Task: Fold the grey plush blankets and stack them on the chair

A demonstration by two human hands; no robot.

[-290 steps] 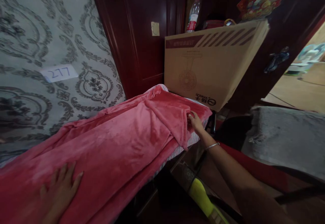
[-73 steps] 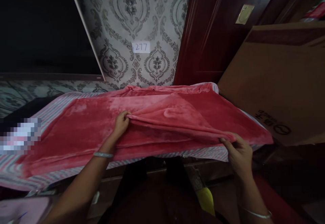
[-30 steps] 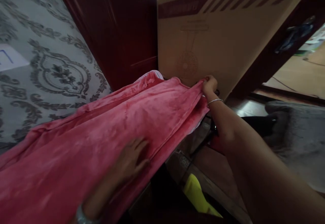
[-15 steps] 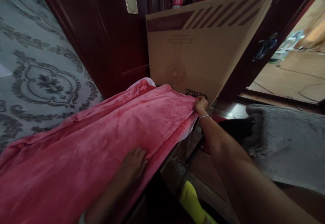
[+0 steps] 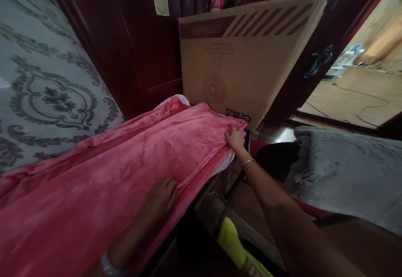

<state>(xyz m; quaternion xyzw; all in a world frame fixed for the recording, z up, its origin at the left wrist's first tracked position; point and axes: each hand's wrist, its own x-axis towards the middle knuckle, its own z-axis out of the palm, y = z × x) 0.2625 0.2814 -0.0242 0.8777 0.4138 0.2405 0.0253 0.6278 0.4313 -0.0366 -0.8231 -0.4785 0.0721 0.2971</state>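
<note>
A pink plush blanket (image 5: 125,160), folded lengthwise in layers, stretches from the lower left to a corner close to the cardboard box. My left hand (image 5: 161,193) is on its near folded edge, with the fingers bent and closed around the fabric. Close to the blanket's far right corner, my right hand (image 5: 235,139) lies on top of the cloth with its fingers apart. The corner tip pokes out beyond that hand. Below the blanket's edge, a striped pale cloth (image 5: 224,164) peeks out.
A large cardboard box (image 5: 251,59) stands upright behind the blanket, against dark red woodwork (image 5: 138,38). Patterned wallpaper (image 5: 53,93) is at left. At right are a grey fluffy cover (image 5: 351,176) and a doorway with a cable on the floor. A yellow-green sock (image 5: 232,239) shows below.
My right hand has let go of the blanket's corner and shifted left onto its top. The left hand stays at the near edge. The view has turned slightly.
</note>
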